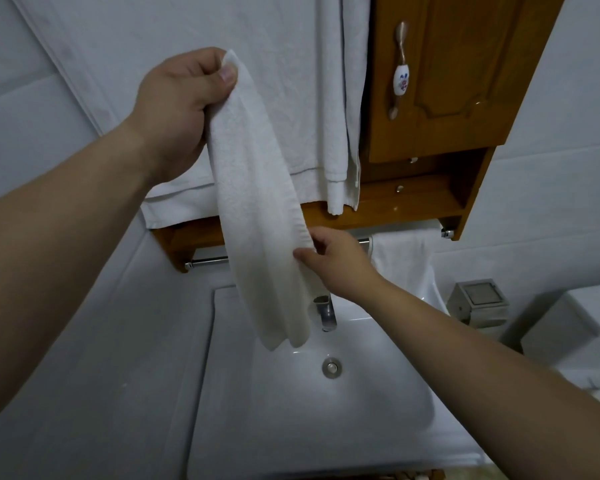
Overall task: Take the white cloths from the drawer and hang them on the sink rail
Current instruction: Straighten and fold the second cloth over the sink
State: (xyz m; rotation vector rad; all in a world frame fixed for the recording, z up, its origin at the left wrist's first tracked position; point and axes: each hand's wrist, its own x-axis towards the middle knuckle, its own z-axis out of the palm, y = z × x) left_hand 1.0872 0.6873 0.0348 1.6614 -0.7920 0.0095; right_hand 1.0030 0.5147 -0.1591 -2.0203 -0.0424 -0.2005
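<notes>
We have the white cloth (pixel 257 216) up in the air over the sink (pixel 326 410), and our worry is that it slips or bunches before it reaches the rail (pixel 207 261). The left hand (pixel 177 109) pinches only the top corner between thumb and curled fingers, so the whole weight hangs from a small hold; a loose pinch there would likely drop the cloth into the basin, perhaps against the faucet (pixel 324 311) just behind its lower end. The right hand (pixel 333 263) has a partly closed grip, thumb and fingertips nipping the cloth's right edge about two-thirds of the way down, and if we pull sideways too hard we judge the folds could twist instead of opening out. A second risk is space: another white cloth (pixel 404 261) already hangs over the right part of the rail, so we would need to aim for the bare stretch at the left or crowd the two together. The wooden cabinet (pixel 447 81) sits close above the rail, which may make draping awkward. The cloth itself is white terry, soft and limp, hanging long and narrow, folded lengthwise into two or three loose pleats, with its bottom end rounded and free just above the drain (pixel 332 367).
</notes>
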